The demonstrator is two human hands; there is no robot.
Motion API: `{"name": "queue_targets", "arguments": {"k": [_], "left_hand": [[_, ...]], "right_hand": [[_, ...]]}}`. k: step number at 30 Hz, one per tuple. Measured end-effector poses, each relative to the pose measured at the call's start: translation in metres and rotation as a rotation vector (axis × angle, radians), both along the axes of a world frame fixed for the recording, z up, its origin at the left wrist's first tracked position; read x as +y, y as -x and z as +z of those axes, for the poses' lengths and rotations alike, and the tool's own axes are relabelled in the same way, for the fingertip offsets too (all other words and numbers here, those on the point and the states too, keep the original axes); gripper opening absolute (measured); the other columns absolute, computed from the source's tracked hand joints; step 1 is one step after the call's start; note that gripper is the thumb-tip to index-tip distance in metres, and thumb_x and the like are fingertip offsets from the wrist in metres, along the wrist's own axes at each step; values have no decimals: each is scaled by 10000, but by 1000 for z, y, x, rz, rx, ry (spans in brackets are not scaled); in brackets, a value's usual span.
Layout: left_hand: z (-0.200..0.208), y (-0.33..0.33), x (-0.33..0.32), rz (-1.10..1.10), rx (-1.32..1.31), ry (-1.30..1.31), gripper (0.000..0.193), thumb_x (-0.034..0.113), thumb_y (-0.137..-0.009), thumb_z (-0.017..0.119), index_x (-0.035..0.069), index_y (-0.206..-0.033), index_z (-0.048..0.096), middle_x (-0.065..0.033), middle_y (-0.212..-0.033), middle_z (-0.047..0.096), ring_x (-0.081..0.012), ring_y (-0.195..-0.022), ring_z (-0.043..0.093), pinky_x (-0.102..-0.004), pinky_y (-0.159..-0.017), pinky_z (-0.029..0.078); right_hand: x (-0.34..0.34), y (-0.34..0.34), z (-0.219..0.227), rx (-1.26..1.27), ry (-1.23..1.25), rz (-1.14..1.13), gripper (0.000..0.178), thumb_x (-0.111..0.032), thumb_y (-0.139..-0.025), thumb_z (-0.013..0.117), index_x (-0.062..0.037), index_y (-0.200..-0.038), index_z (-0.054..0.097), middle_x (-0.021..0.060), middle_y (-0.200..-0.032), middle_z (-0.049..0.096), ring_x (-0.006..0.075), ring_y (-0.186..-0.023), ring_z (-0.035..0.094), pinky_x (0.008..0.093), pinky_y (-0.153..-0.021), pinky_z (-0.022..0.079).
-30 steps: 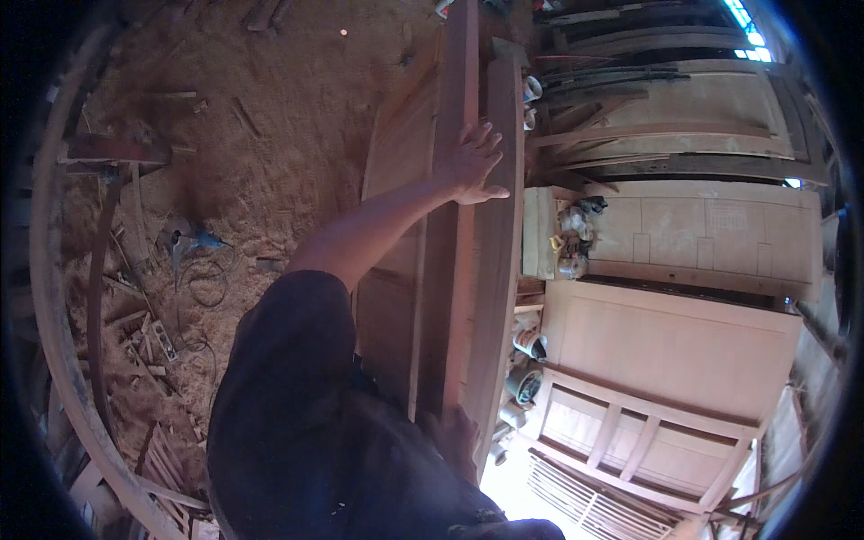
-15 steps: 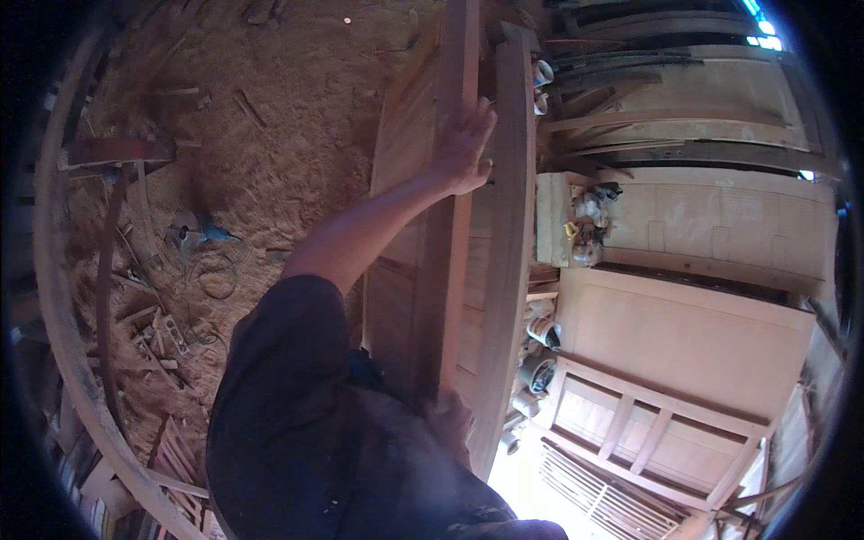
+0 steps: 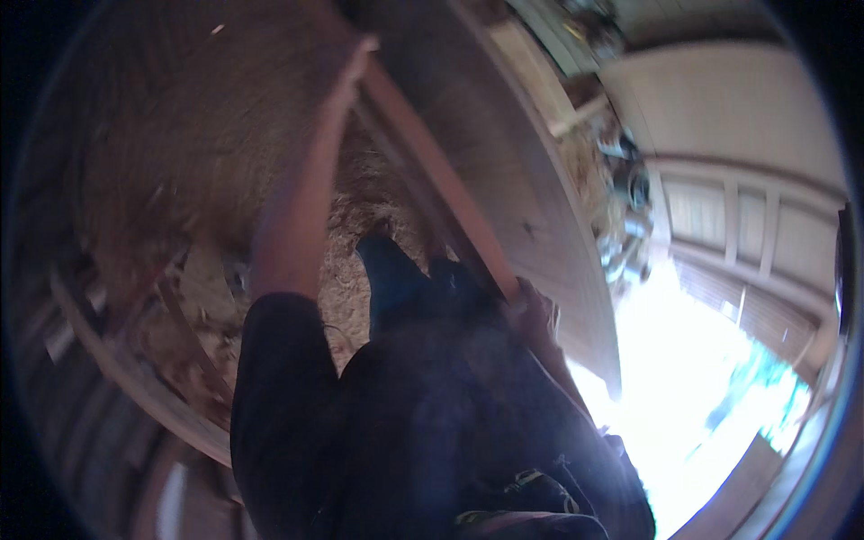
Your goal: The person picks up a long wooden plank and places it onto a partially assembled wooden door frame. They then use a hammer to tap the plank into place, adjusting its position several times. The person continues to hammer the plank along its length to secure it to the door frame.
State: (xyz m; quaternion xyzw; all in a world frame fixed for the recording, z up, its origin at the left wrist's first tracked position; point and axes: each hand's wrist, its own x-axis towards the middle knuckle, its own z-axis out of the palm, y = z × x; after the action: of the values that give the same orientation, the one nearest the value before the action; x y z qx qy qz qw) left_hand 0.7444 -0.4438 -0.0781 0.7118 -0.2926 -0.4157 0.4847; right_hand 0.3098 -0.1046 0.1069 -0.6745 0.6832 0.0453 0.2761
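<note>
A long, narrow wooden plank [image 3: 432, 171] slants across the middle of the head view, its lit edge facing up. My left hand [image 3: 362, 52], at the end of an outstretched arm, is closed over the plank's far part; motion smears its fingers. Close to my body, my right hand [image 3: 533, 313] wraps round the near end. Just right of the plank lies a broad wooden panel [image 3: 531, 207] with a dark knot in its surface. My trouser legs [image 3: 396, 274] show beneath the plank.
Wood shavings [image 3: 355, 193] cover the floor. A curved timber [image 3: 135, 382] crosses the lower left. Cans and tubs [image 3: 634, 184] stand beyond the broad panel, near a framed wooden door [image 3: 751, 211]. Glaring daylight comes in at the lower right.
The plank has swung from nearly upright in view to a slant, its far end leftward. Both hands moved with it; my left hand went from lying spread to gripping. The whole view has turned.
</note>
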Motion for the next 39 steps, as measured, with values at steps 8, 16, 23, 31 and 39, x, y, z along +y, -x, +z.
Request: {"name": "queue_targets", "arguments": {"k": [8, 16, 23, 31, 39], "left_hand": [[-18, -62, -45, -227, 160, -57, 634, 461, -829, 710, 43, -1301, 646, -143, -1328, 613, -322, -1250, 548, -456, -1047, 442], [10, -83, -36, -138, 84, -120, 528, 434, -832, 684, 64, -1209, 680, -136, -1259, 641, -313, -1180, 590, -459, -993, 471], [62, -50, 6, -149, 267, -222, 509, 413, -814, 667, 47, -1167, 651, -134, -1199, 628, -323, -1143, 592, -478, -933, 476], [72, -62, 7, -185, 116, -236, 609, 434, -798, 681, 30, -1249, 607, -159, -1285, 595, -352, -1164, 577, -498, -939, 474], [67, -63, -8, -138, 93, -265, 577, 456, -768, 706, 55, -1175, 629, -154, -1154, 634, -344, -1073, 625, -479, -876, 507]], "right_hand": [[103, 128, 29, 88, -276, -395, 401, -267, -856, 752, -158, -1238, 700, 131, -1133, 744, 356, -1101, 692, 483, -937, 526], [147, 103, 3, 86, -86, -415, 309, -147, -758, 744, -126, -1066, 736, 119, -970, 738, 332, -997, 722, 481, -854, 558], [148, 91, -1, 84, -54, -449, 334, -111, -726, 763, -113, -1055, 704, 116, -994, 736, 340, -996, 719, 481, -824, 570], [162, 79, -1, 54, 116, -457, 250, -124, -744, 746, -70, -980, 681, 136, -942, 725, 339, -934, 733, 467, -794, 580], [157, 82, -8, 38, 71, -499, 225, -157, -809, 682, -66, -1014, 685, 117, -1069, 723, 317, -1078, 701, 434, -911, 580]]}}
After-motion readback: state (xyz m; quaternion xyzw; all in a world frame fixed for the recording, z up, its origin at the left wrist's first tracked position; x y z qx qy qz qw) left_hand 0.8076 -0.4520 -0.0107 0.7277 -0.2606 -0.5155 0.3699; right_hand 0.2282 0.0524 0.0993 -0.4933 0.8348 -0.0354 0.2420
